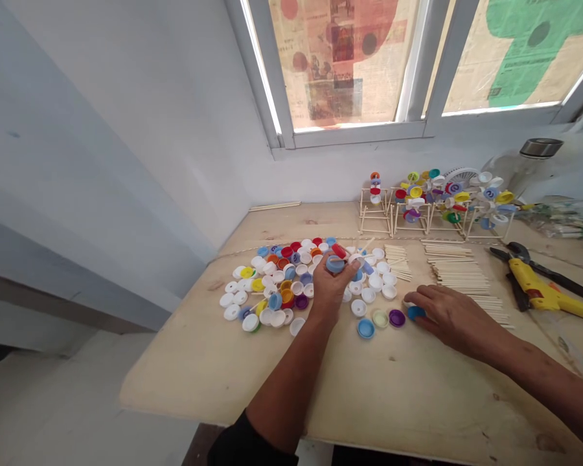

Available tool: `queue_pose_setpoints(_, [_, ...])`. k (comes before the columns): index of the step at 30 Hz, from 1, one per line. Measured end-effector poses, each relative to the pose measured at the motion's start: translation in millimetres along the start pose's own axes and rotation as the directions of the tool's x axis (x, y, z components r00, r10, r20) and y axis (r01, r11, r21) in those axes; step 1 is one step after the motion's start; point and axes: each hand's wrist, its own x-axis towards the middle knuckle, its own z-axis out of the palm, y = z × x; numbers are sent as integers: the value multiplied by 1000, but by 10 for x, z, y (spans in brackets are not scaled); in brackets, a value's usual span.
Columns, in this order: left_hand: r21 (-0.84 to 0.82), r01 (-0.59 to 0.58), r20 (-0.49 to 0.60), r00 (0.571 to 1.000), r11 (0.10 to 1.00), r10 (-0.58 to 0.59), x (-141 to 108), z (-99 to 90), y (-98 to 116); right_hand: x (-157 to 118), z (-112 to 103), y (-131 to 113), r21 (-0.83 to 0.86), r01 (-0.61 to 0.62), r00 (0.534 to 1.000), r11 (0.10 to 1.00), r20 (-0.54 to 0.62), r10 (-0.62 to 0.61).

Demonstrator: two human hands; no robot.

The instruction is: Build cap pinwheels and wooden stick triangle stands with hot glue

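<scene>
My left hand (pixel 331 288) is closed on a small wheel of bottle caps and wooden sticks (pixel 339 251), with red, blue and white caps showing around its middle. It is held just above the cap pile. My right hand (pixel 444 317) rests low over the table, its fingertips curled on a blue bottle cap (pixel 416 312). Left of that cap, a purple cap (pixel 397 318), a pale green cap (pixel 381 318) and a light blue cap (pixel 366 328) lie in a row. Many loose bottle caps (pixel 277 318), mostly white, spread under and beside my left hand.
Thin wooden sticks (pixel 459 272) lie in bundles beyond my right hand. A yellow glue gun (pixel 539 288) and black-handled pliers (pixel 558 268) are at the right. Stick frames carrying cap wheels (pixel 412 207) stand at the back, near a bottle (pixel 539 158) and a plastic bag (pixel 571 217).
</scene>
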Motion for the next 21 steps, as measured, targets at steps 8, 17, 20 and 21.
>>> queue_pose_setpoints(8, [44, 23, 17, 1000, 999, -24, 39, -64, -57, -152, 25, -54, 101, -87, 995, 991, 57, 81])
queue_pose_setpoints(17, [7, 8, 36, 999, 1000, -8, 37, -70, -64, -170, 2, -55, 153, -96, 991, 984, 107, 81])
queue_pose_setpoints(20, [9, 28, 25, 999, 1000, -28, 35, -60, -53, -158, 27, -64, 141, -121, 991, 983, 75, 111])
queue_pose_setpoints(21, [10, 30, 23, 999, 1000, -30, 35, -58, -52, -144, 34, -78, 139, -124, 992, 983, 49, 118])
